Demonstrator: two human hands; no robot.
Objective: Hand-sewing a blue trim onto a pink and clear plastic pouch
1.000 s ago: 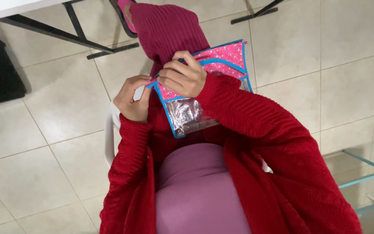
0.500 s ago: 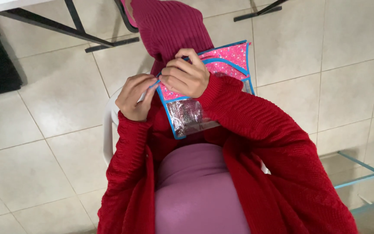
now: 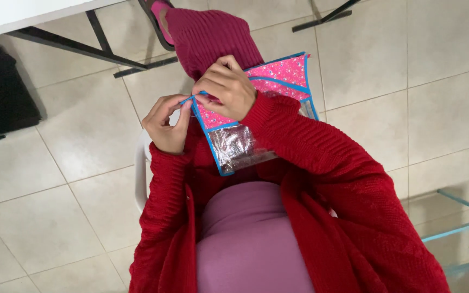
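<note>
Pink pouch (image 3: 278, 76), blue-trimmed, clear panel: judged light, floppy, slippery. Trim corner pinched by left hand (image 3: 168, 123); top edge gripped by right hand (image 3: 226, 89), over lap.

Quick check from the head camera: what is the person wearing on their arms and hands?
Both arms are covered by long sleeves of a red, chunky ribbed-knit cardigan, ending in cuffs at the wrists. The left hand and right hand are bare: no gloves. I can make out no rings, watch or bracelets in this view.
</note>
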